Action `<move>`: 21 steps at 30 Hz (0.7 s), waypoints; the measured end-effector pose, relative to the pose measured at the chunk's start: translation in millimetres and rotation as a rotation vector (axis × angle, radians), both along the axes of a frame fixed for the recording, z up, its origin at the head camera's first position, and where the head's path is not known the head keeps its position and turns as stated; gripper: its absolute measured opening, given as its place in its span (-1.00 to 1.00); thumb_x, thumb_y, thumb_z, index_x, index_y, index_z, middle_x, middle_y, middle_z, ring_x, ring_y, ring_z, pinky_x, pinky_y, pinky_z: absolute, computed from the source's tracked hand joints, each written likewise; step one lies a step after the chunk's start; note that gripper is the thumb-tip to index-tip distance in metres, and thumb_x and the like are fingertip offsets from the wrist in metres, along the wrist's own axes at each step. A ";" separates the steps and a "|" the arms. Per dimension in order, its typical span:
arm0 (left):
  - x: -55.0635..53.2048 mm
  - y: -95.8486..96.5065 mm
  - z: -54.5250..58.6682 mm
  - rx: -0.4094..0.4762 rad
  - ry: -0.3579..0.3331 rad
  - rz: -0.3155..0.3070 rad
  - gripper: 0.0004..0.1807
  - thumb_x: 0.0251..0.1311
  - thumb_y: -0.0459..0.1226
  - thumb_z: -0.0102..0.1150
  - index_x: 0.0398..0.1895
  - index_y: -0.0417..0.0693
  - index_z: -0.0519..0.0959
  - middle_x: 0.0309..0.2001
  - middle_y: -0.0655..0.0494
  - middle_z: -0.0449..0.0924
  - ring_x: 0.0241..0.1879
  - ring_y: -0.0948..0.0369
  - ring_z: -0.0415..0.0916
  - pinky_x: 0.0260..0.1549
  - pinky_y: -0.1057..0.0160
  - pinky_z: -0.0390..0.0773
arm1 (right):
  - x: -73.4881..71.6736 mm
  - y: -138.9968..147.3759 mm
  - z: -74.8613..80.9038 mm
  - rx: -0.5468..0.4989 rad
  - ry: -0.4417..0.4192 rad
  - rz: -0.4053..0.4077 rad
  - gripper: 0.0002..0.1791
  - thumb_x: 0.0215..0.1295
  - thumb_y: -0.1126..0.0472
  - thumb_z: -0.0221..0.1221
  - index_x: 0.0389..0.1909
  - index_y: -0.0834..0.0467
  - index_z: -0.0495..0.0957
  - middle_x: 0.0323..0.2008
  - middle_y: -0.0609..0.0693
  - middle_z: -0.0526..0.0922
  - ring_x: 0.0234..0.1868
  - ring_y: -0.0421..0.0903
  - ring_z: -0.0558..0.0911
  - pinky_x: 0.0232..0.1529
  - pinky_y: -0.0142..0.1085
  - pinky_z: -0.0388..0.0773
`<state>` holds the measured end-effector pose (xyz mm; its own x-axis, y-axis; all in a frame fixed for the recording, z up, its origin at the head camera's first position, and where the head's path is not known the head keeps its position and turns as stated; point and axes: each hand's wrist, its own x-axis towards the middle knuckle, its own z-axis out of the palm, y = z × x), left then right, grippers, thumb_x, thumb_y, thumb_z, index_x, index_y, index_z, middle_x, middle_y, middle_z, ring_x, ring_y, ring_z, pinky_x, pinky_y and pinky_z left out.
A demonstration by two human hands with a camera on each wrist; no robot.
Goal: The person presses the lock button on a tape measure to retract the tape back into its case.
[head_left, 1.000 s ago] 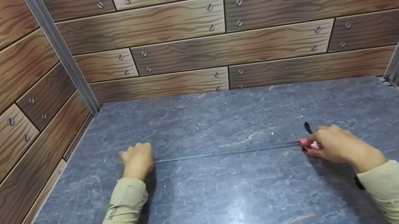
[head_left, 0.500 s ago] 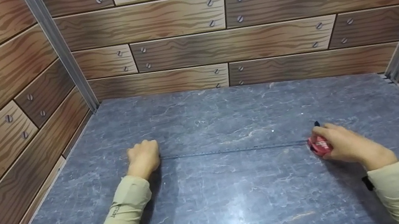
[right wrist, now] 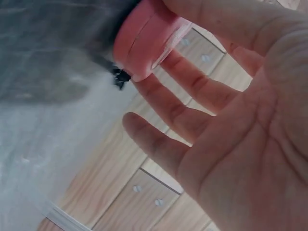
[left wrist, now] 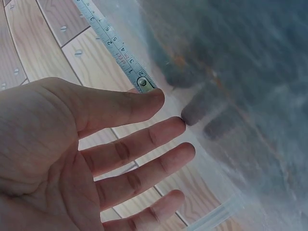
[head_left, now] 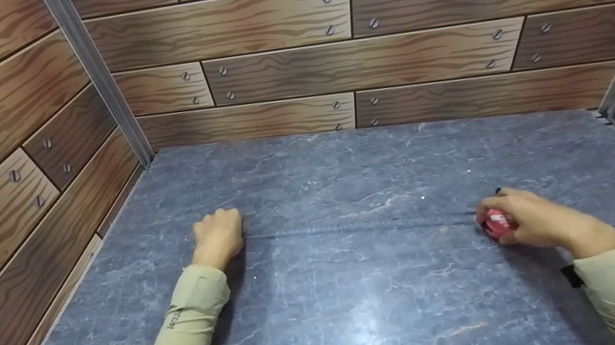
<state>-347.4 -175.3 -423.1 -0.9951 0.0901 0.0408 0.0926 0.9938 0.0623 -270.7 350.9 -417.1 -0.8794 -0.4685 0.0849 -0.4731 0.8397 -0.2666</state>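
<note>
My left hand (head_left: pixel 217 235) pinches the end of a tape measure's blade (head_left: pixel 353 227) at the left of the table. In the left wrist view, thumb and forefinger are at the riveted metal end (left wrist: pixel 143 83) of the numbered blade (left wrist: pixel 115 44), and the other fingers are spread. The blade runs straight across to the right hand, low over the table. My right hand (head_left: pixel 537 222) grips the red tape measure case (head_left: pixel 499 222), its labelled side tilted up. In the right wrist view, the thumb and fingers hold the red case (right wrist: pixel 139 43), with a black strap (right wrist: pixel 120 78) at its lower edge.
The dark grey marbled tabletop (head_left: pixel 332 329) spreads under both hands. Plank-patterned panels (head_left: pixel 267 74) wall in the back and both sides, with grey metal posts (head_left: pixel 102 81) at the corners.
The right hand has shifted slightly right and turned the case, so more of its labelled side shows. The left hand keeps hold of the blade's end, and the head view has tilted down a little.
</note>
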 end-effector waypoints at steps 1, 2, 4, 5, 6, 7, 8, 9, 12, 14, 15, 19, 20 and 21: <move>0.4 -0.9 1.2 0.003 -0.004 -0.004 -0.82 0.26 -0.44 0.18 -0.15 -0.24 0.73 0.02 -0.33 0.76 0.00 -0.37 0.72 -0.07 -0.37 0.68 | 1.7 -0.2 2.5 0.001 0.017 -0.002 -0.53 -0.07 0.43 0.53 -0.11 0.05 0.66 -0.12 0.19 0.65 -0.07 0.23 0.66 -0.04 0.26 0.62; 1.1 -1.9 2.8 0.009 -0.003 -0.007 -0.83 0.25 -0.44 0.19 -0.17 -0.22 0.73 0.01 -0.33 0.76 0.00 -0.38 0.72 -0.07 -0.37 0.68 | 3.3 -0.3 5.3 0.000 0.038 -0.003 -0.53 -0.07 0.42 0.53 -0.11 0.04 0.66 -0.12 0.20 0.65 -0.07 0.24 0.66 -0.03 0.28 0.62; 2.7 -3.9 6.5 0.026 0.001 -0.013 -0.88 0.23 -0.43 0.23 -0.24 -0.17 0.72 -0.01 -0.32 0.76 -0.02 -0.38 0.72 -0.08 -0.36 0.68 | 6.6 0.8 11.1 -0.003 0.071 -0.011 -0.54 -0.06 0.41 0.52 -0.10 0.04 0.66 -0.11 0.22 0.64 -0.08 0.28 0.65 -0.05 0.31 0.59; 3.8 -4.7 8.7 0.039 0.004 -0.017 -0.92 0.23 -0.41 0.26 -0.26 -0.14 0.71 -0.02 -0.31 0.77 -0.02 -0.38 0.72 -0.08 -0.36 0.68 | 8.2 1.2 14.1 -0.004 0.085 -0.018 -0.54 -0.04 0.41 0.52 -0.09 0.03 0.67 -0.10 0.23 0.64 -0.08 0.28 0.65 -0.04 0.31 0.58; 4.9 -5.5 10.9 0.050 0.007 -0.022 -0.96 0.24 -0.38 0.31 -0.29 -0.11 0.71 -0.03 -0.29 0.78 -0.03 -0.37 0.72 -0.09 -0.36 0.68 | 10.1 1.8 17.1 -0.007 0.092 -0.026 -0.54 -0.02 0.40 0.52 -0.08 0.03 0.67 -0.09 0.24 0.64 -0.07 0.29 0.64 -0.04 0.31 0.56; 5.6 -6.9 13.5 0.061 0.015 -0.027 -0.98 0.24 -0.36 0.35 -0.30 -0.09 0.71 -0.04 -0.27 0.78 -0.04 -0.36 0.72 -0.10 -0.35 0.68 | 11.3 2.0 20.7 -0.007 0.097 -0.033 -0.55 0.00 0.39 0.51 -0.06 0.02 0.67 -0.06 0.25 0.64 -0.06 0.31 0.63 -0.04 0.32 0.55; 6.5 -8.0 16.4 0.070 0.021 -0.033 -0.97 0.23 -0.34 0.39 -0.30 -0.07 0.71 -0.06 -0.26 0.79 -0.05 -0.36 0.73 -0.11 -0.35 0.68 | 12.7 2.4 24.0 -0.009 0.100 -0.038 -0.55 0.02 0.38 0.50 -0.05 0.02 0.67 -0.05 0.27 0.63 -0.05 0.32 0.62 -0.04 0.33 0.54; 7.6 -8.9 19.1 0.078 0.023 -0.037 -0.94 0.21 -0.33 0.42 -0.29 -0.04 0.71 -0.06 -0.24 0.79 -0.05 -0.35 0.73 -0.12 -0.34 0.68 | 14.2 3.0 26.9 -0.009 0.103 -0.043 -0.55 0.03 0.38 0.49 -0.04 0.02 0.67 -0.03 0.28 0.63 -0.05 0.34 0.60 -0.04 0.33 0.53; 9.6 -10.9 26.1 0.098 0.054 -0.048 -0.91 0.20 -0.36 0.38 -0.25 -0.01 0.73 -0.08 -0.19 0.81 -0.06 -0.33 0.74 -0.14 -0.33 0.68 | 19.0 4.2 34.7 -0.013 0.127 -0.052 -0.54 0.03 0.40 0.47 -0.02 0.02 0.67 0.01 0.31 0.62 -0.03 0.37 0.58 -0.04 0.32 0.50; 10.9 -11.1 31.0 0.108 0.081 -0.051 -0.86 0.20 -0.40 0.29 -0.24 0.00 0.72 -0.10 -0.16 0.81 -0.07 -0.32 0.74 -0.15 -0.33 0.68 | 21.9 4.6 39.1 -0.019 0.143 -0.058 -0.53 0.03 0.40 0.48 -0.01 0.03 0.67 0.02 0.33 0.60 -0.03 0.39 0.56 -0.05 0.34 0.50; 11.4 -11.0 33.2 0.112 0.095 -0.049 -0.84 0.21 -0.41 0.25 -0.23 0.01 0.71 -0.10 -0.14 0.81 -0.07 -0.31 0.74 -0.15 -0.33 0.69 | 23.1 4.8 41.1 -0.024 0.153 -0.060 -0.52 0.03 0.41 0.48 0.00 0.04 0.67 0.03 0.34 0.60 -0.02 0.40 0.55 -0.05 0.32 0.49; 13.1 -11.1 39.6 0.120 0.136 -0.045 -0.86 0.29 -0.40 0.22 -0.23 0.01 0.69 -0.13 -0.09 0.80 -0.10 -0.29 0.74 -0.18 -0.32 0.69 | 25.8 3.6 46.5 -0.034 0.182 -0.070 -0.53 0.09 0.41 0.47 0.03 0.05 0.66 0.06 0.38 0.56 0.00 0.43 0.52 -0.04 0.30 0.46; 13.4 -11.3 40.3 0.120 0.141 -0.043 -0.87 0.29 -0.40 0.22 -0.23 0.01 0.69 -0.13 -0.08 0.79 -0.10 -0.28 0.74 -0.18 -0.32 0.69 | 26.1 3.2 47.1 -0.035 0.186 -0.070 -0.53 0.10 0.41 0.47 0.04 0.06 0.65 0.07 0.39 0.55 0.01 0.44 0.52 -0.04 0.29 0.45; 14.0 -11.7 40.8 0.120 0.148 -0.043 -0.88 0.30 -0.40 0.23 -0.23 0.00 0.69 -0.14 -0.08 0.79 -0.10 -0.28 0.74 -0.18 -0.31 0.68 | 26.4 2.8 47.2 -0.036 0.192 -0.072 -0.54 0.11 0.42 0.46 0.04 0.06 0.65 0.07 0.39 0.55 0.01 0.45 0.51 -0.04 0.28 0.44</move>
<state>-333.4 -187.0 -382.4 -0.9728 0.1180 0.1995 0.1517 0.9749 0.1630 -244.3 353.7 -369.9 -0.8767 -0.3987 0.2692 -0.4571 0.8648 -0.2078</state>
